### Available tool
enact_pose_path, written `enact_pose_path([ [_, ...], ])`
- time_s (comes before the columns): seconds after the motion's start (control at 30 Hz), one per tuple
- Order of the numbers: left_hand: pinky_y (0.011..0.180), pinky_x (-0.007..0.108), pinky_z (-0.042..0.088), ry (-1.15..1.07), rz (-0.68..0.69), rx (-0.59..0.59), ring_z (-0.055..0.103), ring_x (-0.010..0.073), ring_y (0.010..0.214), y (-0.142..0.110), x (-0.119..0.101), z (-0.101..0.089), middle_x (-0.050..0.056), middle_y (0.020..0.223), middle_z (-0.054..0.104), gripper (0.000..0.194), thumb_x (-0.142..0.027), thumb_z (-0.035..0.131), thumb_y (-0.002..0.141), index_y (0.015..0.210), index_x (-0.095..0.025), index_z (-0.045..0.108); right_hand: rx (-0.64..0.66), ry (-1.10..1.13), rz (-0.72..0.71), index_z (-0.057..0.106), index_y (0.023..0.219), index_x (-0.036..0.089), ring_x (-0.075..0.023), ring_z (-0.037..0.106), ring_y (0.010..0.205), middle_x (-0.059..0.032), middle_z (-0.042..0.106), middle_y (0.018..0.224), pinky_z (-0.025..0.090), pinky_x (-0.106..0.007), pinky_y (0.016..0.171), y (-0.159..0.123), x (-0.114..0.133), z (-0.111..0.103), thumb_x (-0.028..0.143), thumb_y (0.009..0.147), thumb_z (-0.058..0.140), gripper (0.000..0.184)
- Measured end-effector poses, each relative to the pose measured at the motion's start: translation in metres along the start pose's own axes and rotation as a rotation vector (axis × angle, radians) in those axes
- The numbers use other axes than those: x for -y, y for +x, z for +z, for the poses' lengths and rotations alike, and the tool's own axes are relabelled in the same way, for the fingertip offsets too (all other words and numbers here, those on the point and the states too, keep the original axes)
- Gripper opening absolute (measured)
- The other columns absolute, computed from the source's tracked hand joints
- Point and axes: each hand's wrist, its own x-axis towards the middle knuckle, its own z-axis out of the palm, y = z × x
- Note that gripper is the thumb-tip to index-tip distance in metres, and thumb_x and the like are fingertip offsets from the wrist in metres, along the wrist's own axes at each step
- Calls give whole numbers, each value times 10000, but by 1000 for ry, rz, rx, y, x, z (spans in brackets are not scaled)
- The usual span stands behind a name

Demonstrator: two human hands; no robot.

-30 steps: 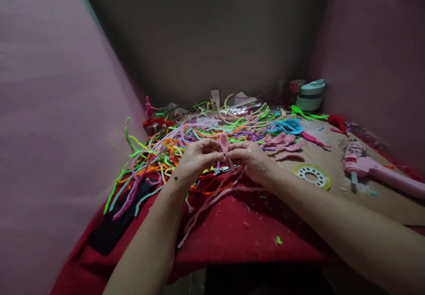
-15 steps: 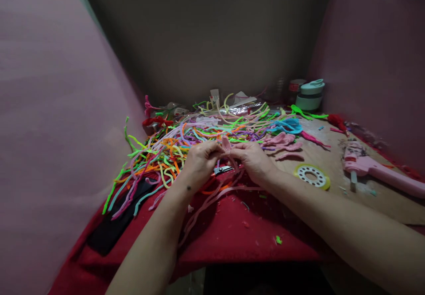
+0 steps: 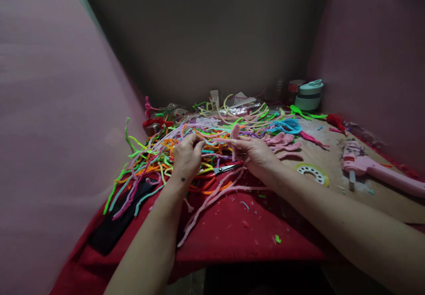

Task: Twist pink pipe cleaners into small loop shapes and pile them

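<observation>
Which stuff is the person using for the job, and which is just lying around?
Seems part of the job:
looped pink fuzzy stem, held by the right hand
left hand, perhaps pinching its other end

Lying about, untouched now:
scissors
pink glue gun
white holed disc
teal cup
flat black thing

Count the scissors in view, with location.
1. The scissors lie between and just below the left hand and the right hand, which pinches a looped pink pipe cleaner. Others may be hidden under the pile of pipe cleaners.
</observation>
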Motion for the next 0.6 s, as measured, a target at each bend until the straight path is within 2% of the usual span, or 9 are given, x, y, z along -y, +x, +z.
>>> enact_pose_path([
  [0.03,511,225,331,-133,-89,65,457,109,519,-1,0,2,-19,559,520,85,-250,589,715,682,-172,598,2,34,9,654,624,119,-61,402,454,21,532,510,284,-217,437,-1,0,1,195,593,683,87],
  [0.1,464,208,315,-424,-232,280,427,82,467,-6,-4,10,-24,559,522,133,-288,616,704,723,-157,608,32,79,27,684,699,124,-77,475,524,-6,601,613,356,-217,492,-4,0,2,199,614,682,113],
  [0.17,429,184,293,-646,-281,447,406,50,441,-13,-10,19,-21,589,542,178,-305,647,693,752,-140,617,71,97,35,694,750,134,-109,545,618,-38,653,727,413,-236,564,-8,-1,5,212,632,680,142],
  [0.27,367,155,225,-816,-330,493,330,6,379,-22,-17,30,-37,555,523,183,-275,690,668,728,-124,607,99,137,53,691,779,136,-130,576,683,-61,676,805,439,-250,618,-11,-4,8,209,630,688,166],
  [0.4,321,127,224,-938,-455,531,321,6,355,-24,-16,35,-59,520,487,234,-280,717,647,757,-147,559,64,200,84,664,696,127,-105,548,583,-32,654,680,423,-224,554,-11,-6,11,166,583,705,126],
  [0.53,295,128,235,-943,-508,653,278,12,326,-22,-12,32,-74,507,481,264,-320,688,677,818,-174,518,4,211,66,622,608,129,-87,509,496,3,598,562,395,-218,498,-9,-5,11,138,552,693,91],
  [0.6,295,132,224,-837,-475,680,296,15,317,-20,-10,28,-66,502,497,242,-309,678,677,796,-166,524,18,185,67,613,611,131,-95,507,482,7,585,551,392,-232,491,-9,-5,11,150,555,681,90],
])
